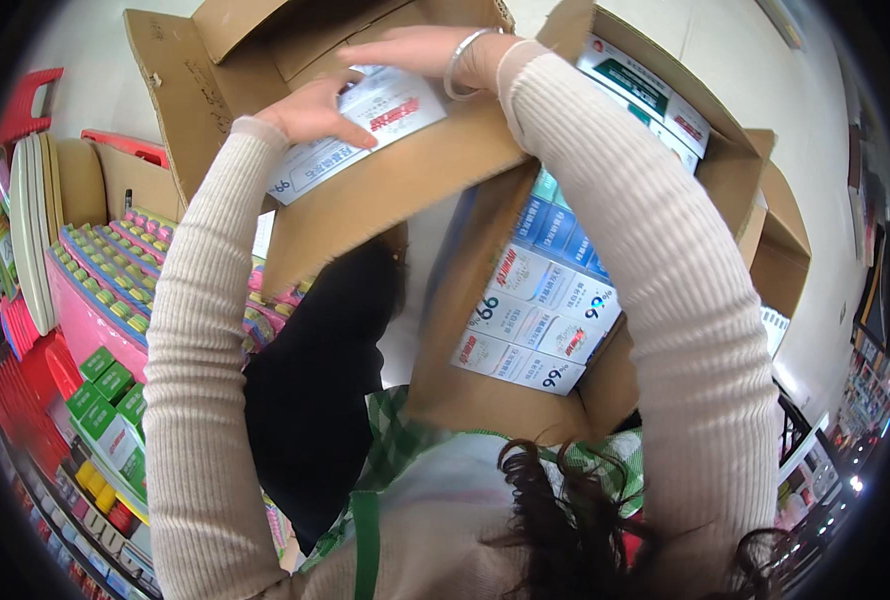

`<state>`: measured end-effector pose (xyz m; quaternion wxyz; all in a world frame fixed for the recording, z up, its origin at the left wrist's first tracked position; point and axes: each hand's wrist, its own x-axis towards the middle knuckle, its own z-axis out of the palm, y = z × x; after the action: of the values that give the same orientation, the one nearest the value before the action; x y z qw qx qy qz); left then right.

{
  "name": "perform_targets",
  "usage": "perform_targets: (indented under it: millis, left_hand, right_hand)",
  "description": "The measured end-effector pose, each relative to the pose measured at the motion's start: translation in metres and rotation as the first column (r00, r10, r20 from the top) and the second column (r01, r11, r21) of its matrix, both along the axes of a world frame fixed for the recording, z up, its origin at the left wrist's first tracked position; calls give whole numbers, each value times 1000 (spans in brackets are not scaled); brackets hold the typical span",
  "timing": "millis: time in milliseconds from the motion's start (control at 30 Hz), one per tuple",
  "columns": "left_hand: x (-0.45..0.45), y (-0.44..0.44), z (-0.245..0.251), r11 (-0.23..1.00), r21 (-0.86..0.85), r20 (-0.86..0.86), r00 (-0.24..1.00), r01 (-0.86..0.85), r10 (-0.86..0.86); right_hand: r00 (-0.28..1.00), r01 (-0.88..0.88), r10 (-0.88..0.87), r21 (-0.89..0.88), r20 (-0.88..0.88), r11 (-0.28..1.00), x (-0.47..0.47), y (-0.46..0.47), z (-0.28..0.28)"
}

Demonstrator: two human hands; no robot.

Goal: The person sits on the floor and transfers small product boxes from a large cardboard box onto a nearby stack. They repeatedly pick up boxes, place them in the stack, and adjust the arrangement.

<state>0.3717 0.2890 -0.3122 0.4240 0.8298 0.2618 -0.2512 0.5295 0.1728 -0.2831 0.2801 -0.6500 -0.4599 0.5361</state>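
My left hand (pixel 314 112) is on a white toothpaste pack (pixel 392 112) with red and blue print. Its thumb presses the near face, and its fingers curl over the far side. The pack lies in an open cardboard box (pixel 407 180) whose near flap leans toward me. My right hand (pixel 434 56), with a silver bangle at the wrist, reaches across above that pack, its fingers stretched out flat and slightly blurred. Whether it touches the pack is hard to see. Below my right arm, a second open box (pixel 482 390) holds white toothpaste cartons (pixel 539 322) and blue ones (pixel 554 225).
Behind my right arm another cardboard box (pixel 730 172) contains white and green cartons (pixel 640 90). On the left are a pink display (pixel 107 277) of small yellow-green items, green boxes (pixel 107 405) and red plastic stools (pixel 21 420). Shelves of goods (pixel 77 540) run along the lower left.
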Motion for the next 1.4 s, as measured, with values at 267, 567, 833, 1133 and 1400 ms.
perform_targets:
  millis: [267, 567, 833, 1133, 1400]
  left_hand:
    - [-15, -6, 26, 951, 221, 541, 838, -215, 64]
    - [-11, -62, 172, 779, 301, 871, 491, -550, 11]
    - [-12, -182, 249, 981, -114, 800, 571, -160, 186]
    - [70, -276, 167, 993, -91, 535, 844, 69, -9]
    - [140, -293, 101, 853, 60, 136, 843, 518, -521]
  right_hand:
    - [854, 435, -518, 487, 43, 757, 5, -201, 88]
    - [151, 977, -910, 82, 385, 197, -130, -361, -47]
    - [169, 962, -953, -251, 253, 104, -155, -365, -70]
    - [152, 985, -919, -134, 363, 110, -145, -353, -63]
    - [177, 984, -882, -65, 436, 165, -150, -337, -29]
